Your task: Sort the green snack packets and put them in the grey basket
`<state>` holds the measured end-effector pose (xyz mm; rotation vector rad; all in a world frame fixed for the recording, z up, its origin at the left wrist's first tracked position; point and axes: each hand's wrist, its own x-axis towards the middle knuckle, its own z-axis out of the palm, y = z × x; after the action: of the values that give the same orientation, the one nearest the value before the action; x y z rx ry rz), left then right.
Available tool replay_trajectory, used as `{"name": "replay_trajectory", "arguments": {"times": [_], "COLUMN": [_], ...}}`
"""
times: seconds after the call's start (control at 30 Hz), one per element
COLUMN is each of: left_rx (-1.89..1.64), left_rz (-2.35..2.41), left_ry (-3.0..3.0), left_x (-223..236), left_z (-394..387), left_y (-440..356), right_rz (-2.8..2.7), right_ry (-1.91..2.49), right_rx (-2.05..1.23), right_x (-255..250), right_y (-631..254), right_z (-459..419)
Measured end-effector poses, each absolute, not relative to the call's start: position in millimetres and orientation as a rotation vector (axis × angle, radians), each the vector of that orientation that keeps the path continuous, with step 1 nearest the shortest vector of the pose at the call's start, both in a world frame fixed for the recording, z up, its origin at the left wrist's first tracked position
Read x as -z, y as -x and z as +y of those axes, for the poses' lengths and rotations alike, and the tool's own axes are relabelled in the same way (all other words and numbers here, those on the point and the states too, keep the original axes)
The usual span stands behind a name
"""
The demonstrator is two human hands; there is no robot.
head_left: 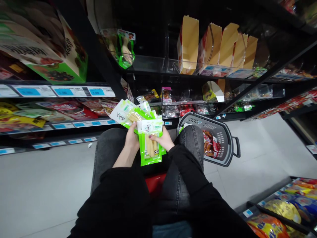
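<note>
Several green-and-white snack packets with clear windows are in my hands above my lap. My left hand [132,138] is closed on the fanned packets [126,113] at the left. In my right hand [163,138] is the front snack packet [150,150], thumb across its window, pale sticks showing inside. This front packet overlaps the others, so how many lie behind it is hidden. Beside my right knee stands a grey shopping basket [224,145] with red-and-brown packets [210,144] in it.
Black shelves rise ahead, with open cardboard boxes [189,46] and a green hanging packet [126,49]. At left are bagged snacks [66,109] above price labels [61,125]. A low rack with bright bags [282,211] stands at lower right. Pale tiles [44,185] cover the floor.
</note>
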<state>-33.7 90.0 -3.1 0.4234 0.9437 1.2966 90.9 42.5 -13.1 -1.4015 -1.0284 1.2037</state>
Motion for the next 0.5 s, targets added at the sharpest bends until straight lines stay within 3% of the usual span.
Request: {"name": "replay_trajectory", "arguments": {"times": [0.5], "left_rx": [-1.199], "left_rz": [0.943], "left_ry": [-0.38], "left_x": [2.5], "left_z": [95.3], "left_y": [35.7], "right_rz": [-1.013], "right_ry": [1.298], "right_rx": [-1.314], "right_x": [14.4], "right_y": [-95.3], "right_z": [41.2]}}
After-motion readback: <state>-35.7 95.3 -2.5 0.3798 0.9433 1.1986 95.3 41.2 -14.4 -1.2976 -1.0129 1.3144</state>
